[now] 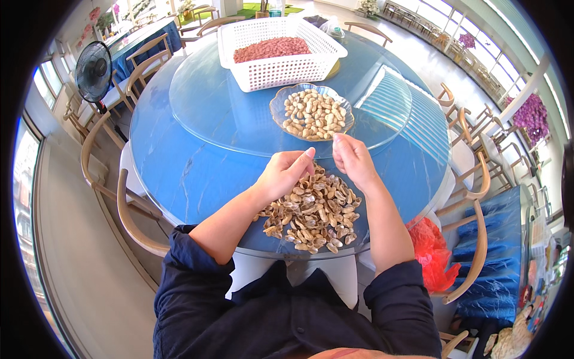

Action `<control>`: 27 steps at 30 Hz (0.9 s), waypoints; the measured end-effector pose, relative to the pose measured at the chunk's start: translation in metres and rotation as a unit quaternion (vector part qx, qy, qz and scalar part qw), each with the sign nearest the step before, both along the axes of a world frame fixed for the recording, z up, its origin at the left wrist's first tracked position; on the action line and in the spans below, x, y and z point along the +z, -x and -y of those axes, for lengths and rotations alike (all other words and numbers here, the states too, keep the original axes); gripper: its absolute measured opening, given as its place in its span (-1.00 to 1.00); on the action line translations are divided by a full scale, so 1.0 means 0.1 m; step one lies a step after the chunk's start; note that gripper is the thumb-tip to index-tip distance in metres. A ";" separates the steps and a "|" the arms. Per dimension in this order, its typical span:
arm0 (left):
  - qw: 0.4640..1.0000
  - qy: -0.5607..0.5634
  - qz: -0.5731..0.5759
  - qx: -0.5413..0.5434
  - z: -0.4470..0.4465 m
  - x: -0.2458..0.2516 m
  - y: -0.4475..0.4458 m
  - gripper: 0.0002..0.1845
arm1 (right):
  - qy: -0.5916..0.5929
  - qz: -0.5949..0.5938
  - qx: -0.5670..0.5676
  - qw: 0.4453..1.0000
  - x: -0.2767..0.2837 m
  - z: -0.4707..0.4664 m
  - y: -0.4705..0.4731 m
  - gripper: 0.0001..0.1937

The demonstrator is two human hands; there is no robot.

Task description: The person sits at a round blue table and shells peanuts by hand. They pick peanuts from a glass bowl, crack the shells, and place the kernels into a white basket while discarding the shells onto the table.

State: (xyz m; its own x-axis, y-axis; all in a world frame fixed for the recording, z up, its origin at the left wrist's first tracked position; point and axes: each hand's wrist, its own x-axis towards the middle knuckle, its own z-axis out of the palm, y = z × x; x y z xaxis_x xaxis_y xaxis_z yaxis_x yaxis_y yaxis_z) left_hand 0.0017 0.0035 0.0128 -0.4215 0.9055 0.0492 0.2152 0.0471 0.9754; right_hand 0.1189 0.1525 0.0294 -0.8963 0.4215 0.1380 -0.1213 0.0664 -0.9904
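My left hand [291, 170] is curled above the far edge of a heap of empty peanut shells [314, 215] on the blue marbled table; whether something small is between its fingers is hidden. My right hand [352, 157] is curled at the near rim of a scalloped glass bowl [278, 112], and its fingertips hide whatever they may hold. Unshelled peanuts [314, 112] fill the bowl. Beyond it, a white perforated plastic basket [287, 78] contains red-skinned peanut kernels [271, 49].
The bowl and basket stand on a round glass turntable [202, 116]. Wooden chairs [130, 220] surround the table [166, 166]. A red plastic bag [432, 256] is at the right, near a chair. A black fan [93, 72] stands at the left.
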 end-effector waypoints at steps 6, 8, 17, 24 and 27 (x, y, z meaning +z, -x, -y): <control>0.992 -0.071 0.092 -0.048 -0.05 -0.06 0.04 -0.38 | 0.153 -0.064 -0.056 0.985 0.04 -0.08 -0.02 -0.58; 0.987 -0.100 0.110 -0.054 -0.07 -0.07 0.04 -0.38 | 0.214 -0.096 -0.066 0.970 0.04 -0.14 -0.01 -0.61; 0.991 -0.124 0.035 0.027 -0.03 0.03 -0.02 -0.48 | 0.440 -0.181 -0.102 0.874 -0.06 -0.45 0.03 -0.75; 0.982 -0.159 0.017 0.101 -0.04 -0.04 -0.02 -0.56 | 0.547 -0.193 -0.072 0.812 -0.15 -0.54 0.03 -0.78; 0.982 -0.152 0.012 0.116 -0.03 -0.04 -0.05 -0.57 | 0.560 -0.195 -0.062 0.803 -0.19 -0.56 0.03 -0.81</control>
State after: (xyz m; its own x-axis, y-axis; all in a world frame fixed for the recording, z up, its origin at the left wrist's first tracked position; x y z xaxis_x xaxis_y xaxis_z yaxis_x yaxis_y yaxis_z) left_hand 0.0064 0.0067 0.0092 -0.6183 0.7307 0.2894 0.2101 -0.2012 0.9568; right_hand 0.1157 0.2081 0.0109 -0.8179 0.5605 -0.1298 -0.4988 -0.8033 -0.3255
